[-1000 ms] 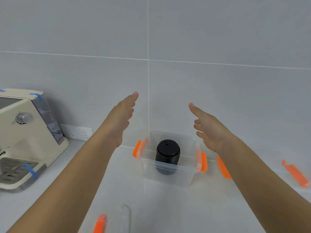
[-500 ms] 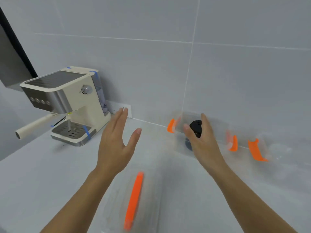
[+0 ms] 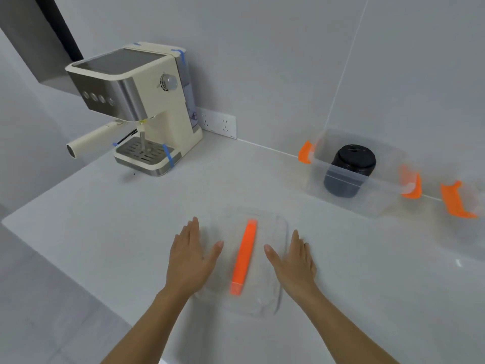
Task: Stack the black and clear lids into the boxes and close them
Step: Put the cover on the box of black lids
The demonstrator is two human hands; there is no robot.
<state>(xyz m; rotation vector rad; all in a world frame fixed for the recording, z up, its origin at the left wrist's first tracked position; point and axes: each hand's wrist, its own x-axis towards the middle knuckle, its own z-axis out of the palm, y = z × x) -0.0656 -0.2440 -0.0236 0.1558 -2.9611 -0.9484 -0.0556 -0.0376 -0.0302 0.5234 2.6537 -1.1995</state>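
Observation:
A clear box cover (image 3: 265, 298) with an orange handle (image 3: 244, 256) lies flat on the white counter in front of me. My left hand (image 3: 190, 258) is open at its left edge and my right hand (image 3: 294, 261) is open at its right edge, palms down; contact cannot be told. Farther right, by the wall, stands a clear box (image 3: 367, 203) with orange latches (image 3: 305, 152), holding a stack of black lids (image 3: 350, 169). A second clear box (image 3: 469, 232) with an orange latch (image 3: 455, 200) is partly cut off at the right edge.
A cream and steel espresso machine (image 3: 139, 101) stands at the back left, its portafilter handle sticking out to the left. A wall socket (image 3: 219, 123) sits behind it. The counter's front edge (image 3: 65, 271) drops off at the lower left.
Both hands came down from the box by the wall to either side of the clear cover near me. My view swung left and down.

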